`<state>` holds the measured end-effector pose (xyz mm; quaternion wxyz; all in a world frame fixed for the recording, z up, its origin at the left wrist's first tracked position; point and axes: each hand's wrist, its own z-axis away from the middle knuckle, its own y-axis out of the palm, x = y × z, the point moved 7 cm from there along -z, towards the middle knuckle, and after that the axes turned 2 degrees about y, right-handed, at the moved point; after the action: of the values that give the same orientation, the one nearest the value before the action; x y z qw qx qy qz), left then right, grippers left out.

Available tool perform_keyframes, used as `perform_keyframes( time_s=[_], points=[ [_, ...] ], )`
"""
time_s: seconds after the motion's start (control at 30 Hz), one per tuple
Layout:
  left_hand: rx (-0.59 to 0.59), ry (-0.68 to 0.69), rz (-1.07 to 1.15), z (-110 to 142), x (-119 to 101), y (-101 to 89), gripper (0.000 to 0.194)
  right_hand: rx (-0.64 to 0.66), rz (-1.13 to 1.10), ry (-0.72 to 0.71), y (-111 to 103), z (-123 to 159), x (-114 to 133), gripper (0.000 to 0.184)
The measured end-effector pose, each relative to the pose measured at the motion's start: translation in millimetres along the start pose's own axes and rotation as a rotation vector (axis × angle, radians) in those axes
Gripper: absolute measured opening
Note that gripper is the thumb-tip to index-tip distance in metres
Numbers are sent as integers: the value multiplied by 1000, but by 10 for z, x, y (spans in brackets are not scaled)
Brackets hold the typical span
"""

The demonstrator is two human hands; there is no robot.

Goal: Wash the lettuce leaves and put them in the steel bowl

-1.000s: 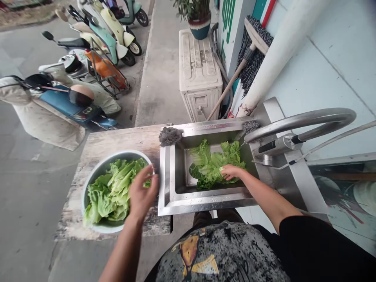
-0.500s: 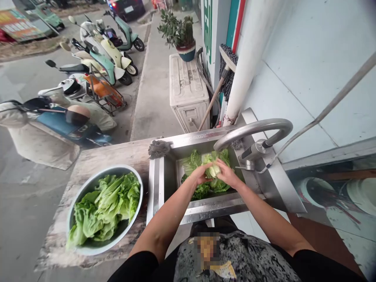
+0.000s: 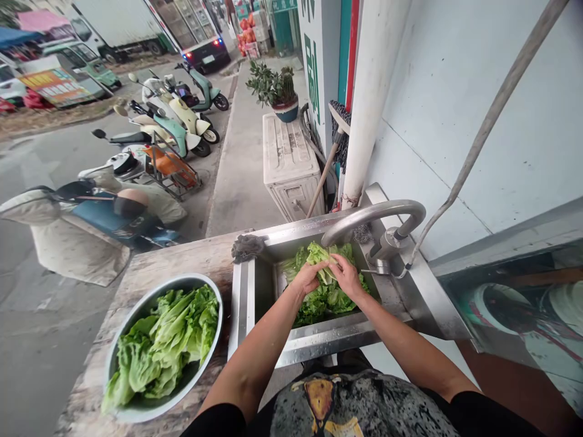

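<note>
Both my hands are over the steel sink [image 3: 255, 285]. My left hand [image 3: 306, 277] and my right hand [image 3: 347, 277] are closed on a head of lettuce [image 3: 324, 265], holding it between them under the curved faucet [image 3: 370, 216]. More green lettuce leaves [image 3: 325, 300] lie in the sink basin below. To the left, a metal bowl [image 3: 136, 408] full of lettuce leaves [image 3: 166, 337] sits on the worn wooden counter [image 3: 182, 261].
A grey rag [image 3: 247, 246] lies on the sink's far left corner. Behind the sink stand an air-conditioner unit [image 3: 288, 161], a mop [image 3: 331, 145], a white pipe [image 3: 371, 91] and a potted plant [image 3: 276, 88]. Several scooters [image 3: 136, 158] are parked at the left.
My left hand left the bowl and joined the right in the sink; together they lifted a lettuce head up beneath the faucet. The view tilted upward.
</note>
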<state>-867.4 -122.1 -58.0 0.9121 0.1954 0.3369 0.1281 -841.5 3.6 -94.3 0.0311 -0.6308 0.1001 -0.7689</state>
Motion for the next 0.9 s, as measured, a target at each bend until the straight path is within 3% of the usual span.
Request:
perform_keyframes(
  time_s=[0.17,0.37,0.47,0.57,0.7,0.8,0.9],
  points=[
    [21,47,-28,31,-90,9,44,-46,221,-112,-29,-5,160,41],
    [-8,101,-91,-18,-112,-50,49,63,266,-50,-44,-48,173,37],
    [-10,109,-103,-54,-88,-76,52,107,179,21,-48,-58,198,40],
    [-24,82,-94,-75,-63,-116,49,168,-55,202,4,-45,128,44],
    [-75,25,-56,-63,-54,-150,39,122,-332,387,20,-27,15,52],
    [-97,31,-17,-25,-63,-107,36,88,-398,420,-12,-18,-10,62],
    [-159,4,21,-45,20,-93,29,26,-284,365,-89,-51,-23,72]
  ],
)
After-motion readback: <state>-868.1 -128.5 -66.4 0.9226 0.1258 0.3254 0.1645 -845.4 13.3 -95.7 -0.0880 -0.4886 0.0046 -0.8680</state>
